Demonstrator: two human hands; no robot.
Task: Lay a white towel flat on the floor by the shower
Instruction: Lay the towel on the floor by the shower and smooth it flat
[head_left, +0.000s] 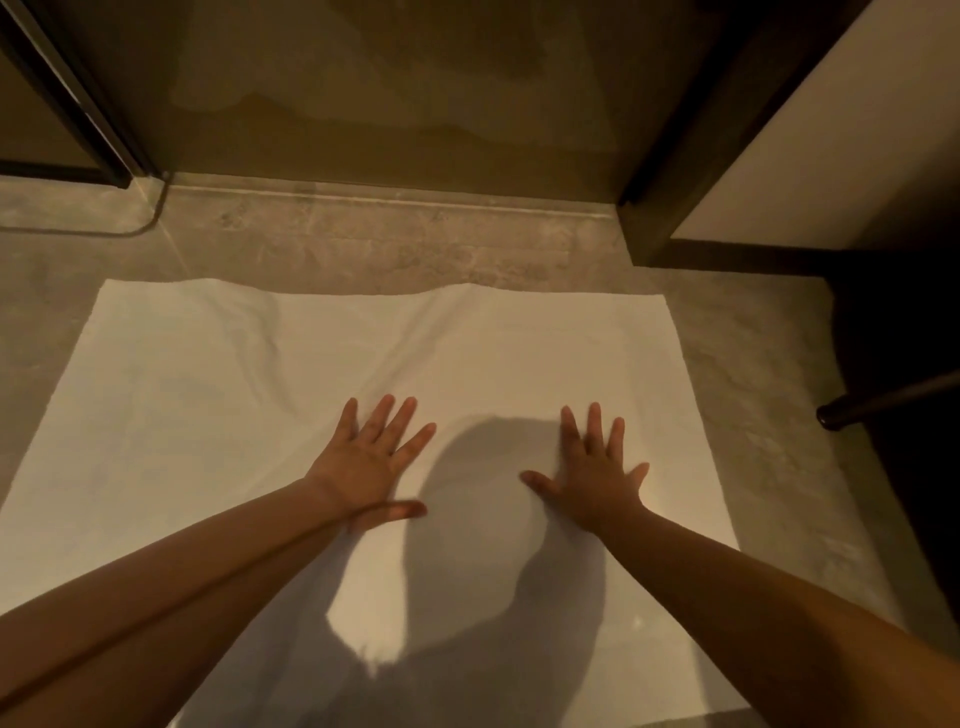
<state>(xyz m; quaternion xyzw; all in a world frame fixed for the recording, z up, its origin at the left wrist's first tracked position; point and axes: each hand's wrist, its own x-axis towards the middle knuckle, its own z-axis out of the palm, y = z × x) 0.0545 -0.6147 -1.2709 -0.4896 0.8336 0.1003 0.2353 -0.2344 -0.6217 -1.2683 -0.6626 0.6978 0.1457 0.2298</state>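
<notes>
A white towel (218, 395) lies spread out on the grey floor, its far edge a short way in front of the shower threshold (395, 200). A few soft creases run across its upper middle. My left hand (366, 460) rests palm down on the towel, fingers spread. My right hand (592, 475) presses flat on the towel a little to the right, fingers also apart. Neither hand grips anything. My shadow falls across the towel's near part.
The shower opening (395, 93) lies straight ahead, framed by a dark door frame (78, 98) at left and a dark post (670, 145) at right. A pale wall panel (831, 156) stands at right. A dark rod end (831, 415) juts in from the right above the floor.
</notes>
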